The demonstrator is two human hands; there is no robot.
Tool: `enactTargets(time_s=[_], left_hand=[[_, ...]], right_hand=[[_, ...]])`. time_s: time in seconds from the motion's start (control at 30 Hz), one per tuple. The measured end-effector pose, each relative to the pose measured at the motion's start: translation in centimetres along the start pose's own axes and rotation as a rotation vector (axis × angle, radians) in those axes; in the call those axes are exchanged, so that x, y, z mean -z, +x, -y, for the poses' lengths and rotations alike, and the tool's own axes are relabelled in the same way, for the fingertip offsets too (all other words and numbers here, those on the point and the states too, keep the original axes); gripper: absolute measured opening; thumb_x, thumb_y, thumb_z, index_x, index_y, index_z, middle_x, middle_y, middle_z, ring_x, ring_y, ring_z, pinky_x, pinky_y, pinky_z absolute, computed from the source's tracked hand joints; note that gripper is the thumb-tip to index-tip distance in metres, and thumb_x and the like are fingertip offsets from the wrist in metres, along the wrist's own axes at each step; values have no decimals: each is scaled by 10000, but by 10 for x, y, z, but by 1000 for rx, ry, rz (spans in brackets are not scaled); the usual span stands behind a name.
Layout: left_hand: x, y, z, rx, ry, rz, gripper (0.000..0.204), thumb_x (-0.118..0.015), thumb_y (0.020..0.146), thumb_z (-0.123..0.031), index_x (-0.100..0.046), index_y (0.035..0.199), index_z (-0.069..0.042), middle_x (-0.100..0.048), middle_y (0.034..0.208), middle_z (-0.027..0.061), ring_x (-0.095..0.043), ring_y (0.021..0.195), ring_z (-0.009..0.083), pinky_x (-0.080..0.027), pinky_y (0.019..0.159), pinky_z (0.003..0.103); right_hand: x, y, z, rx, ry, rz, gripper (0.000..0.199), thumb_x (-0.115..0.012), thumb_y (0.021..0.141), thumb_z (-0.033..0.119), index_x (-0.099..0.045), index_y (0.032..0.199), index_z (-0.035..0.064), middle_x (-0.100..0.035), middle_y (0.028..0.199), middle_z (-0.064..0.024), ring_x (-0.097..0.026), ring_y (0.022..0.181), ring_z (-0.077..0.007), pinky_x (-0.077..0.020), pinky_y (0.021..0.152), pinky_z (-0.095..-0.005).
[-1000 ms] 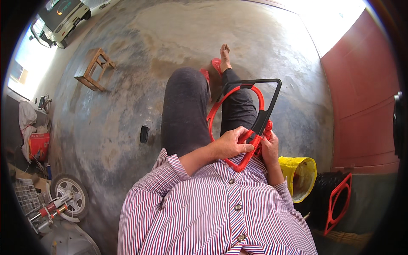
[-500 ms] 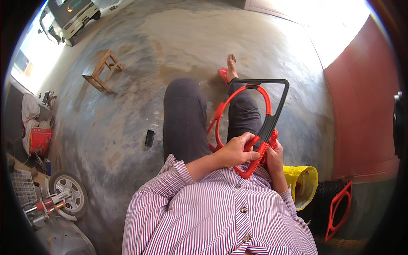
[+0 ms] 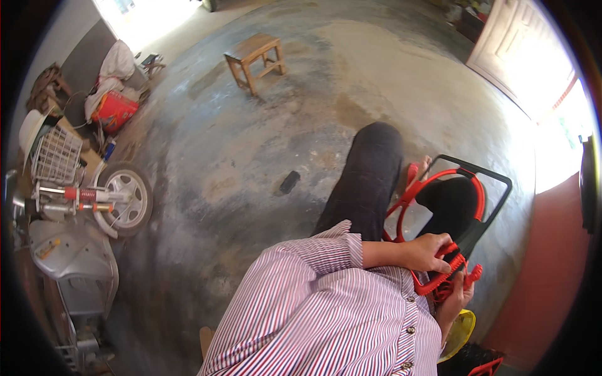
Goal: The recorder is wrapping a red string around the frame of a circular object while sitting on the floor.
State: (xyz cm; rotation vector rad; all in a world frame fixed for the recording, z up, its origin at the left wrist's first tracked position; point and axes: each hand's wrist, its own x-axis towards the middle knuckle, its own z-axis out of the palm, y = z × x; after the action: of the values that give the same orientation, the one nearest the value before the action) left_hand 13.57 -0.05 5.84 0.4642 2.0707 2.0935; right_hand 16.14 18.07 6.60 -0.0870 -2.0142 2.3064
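A black-and-red frame [image 3: 493, 210] with a red-rimmed oval opening lies tilted over my right leg. My left hand [image 3: 427, 252] is closed around its red near end, where a red strip looks wound in tight ridges. Just beyond, on the right, my right hand [image 3: 456, 302] has its fingers closed at a bunch of red cord [image 3: 476, 273] beside the frame. What exactly those fingers pinch is partly hidden. A yellow container [image 3: 463, 335] stands beside my right forearm, with part of another red frame [image 3: 489, 366] below it.
Ahead on the concrete floor stands a wooden stool [image 3: 256, 53]. A small black object [image 3: 290, 182] lies left of my knees. Along the left are a motor scooter's wheel [image 3: 128, 197], grey bodywork [image 3: 74, 263], a wire basket [image 3: 58, 153] and a red bag [image 3: 115, 111]. A red panel [image 3: 542, 250] borders the right.
My view has swung to the left, so the stool, wheel and my lap all sit further right. Both hands keep their places on the frame and cord.
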Motion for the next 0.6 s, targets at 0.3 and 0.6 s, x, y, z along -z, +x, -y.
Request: enactTargets(time_s=[0.3, 0.6], left_hand=[[5, 0, 6, -67, 31, -9, 490, -755, 728, -248, -518, 1040, 45, -610, 898, 169, -596, 781, 238, -482, 728, 317], [6, -4, 0, -46, 52, -21, 497, -772, 705, -258, -520, 1009, 45, -612, 856, 168, -601, 752, 235, -481, 711, 319]], right_hand=[[-2, -4, 3, 23, 27, -78, 81, -568, 923, 120, -532, 915, 48, -541, 753, 19, -507, 647, -52, -452, 592, -216], [6, 1, -5, 43, 1, -36, 111, -586, 921, 152, -537, 916, 52, -527, 754, 31, -503, 663, -45, -432, 601, -206]])
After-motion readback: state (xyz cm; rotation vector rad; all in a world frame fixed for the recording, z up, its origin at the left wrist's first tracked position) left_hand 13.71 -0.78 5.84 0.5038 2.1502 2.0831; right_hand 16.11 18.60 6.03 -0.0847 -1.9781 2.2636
